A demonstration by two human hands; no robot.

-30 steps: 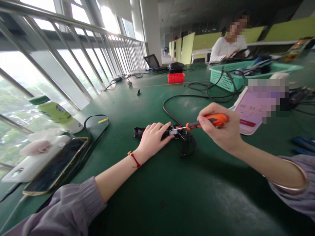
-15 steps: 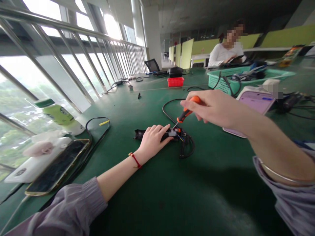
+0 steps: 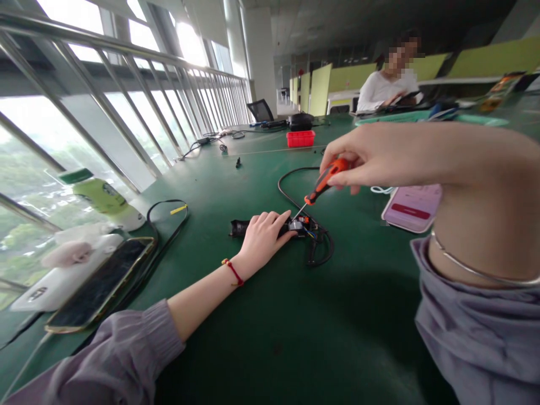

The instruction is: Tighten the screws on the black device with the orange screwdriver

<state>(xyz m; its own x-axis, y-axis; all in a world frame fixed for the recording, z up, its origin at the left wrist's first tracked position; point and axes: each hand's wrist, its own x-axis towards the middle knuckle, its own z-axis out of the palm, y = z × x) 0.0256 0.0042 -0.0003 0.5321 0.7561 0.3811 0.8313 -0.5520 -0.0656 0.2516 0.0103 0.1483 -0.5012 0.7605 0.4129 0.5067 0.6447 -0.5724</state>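
Glare from the left windows (image 3: 192, 45)

Screwdriver handle (image 3: 323, 181): matt plastic, apparently.

Device (image 3: 301, 225) on table (image 3: 270, 337) at centre, screwdriver (image 3: 324, 184) at its upper right, bottle (image 3: 105, 199) behind phone (image 3: 103, 284) at left, basket (image 3: 300, 139) at upper centre
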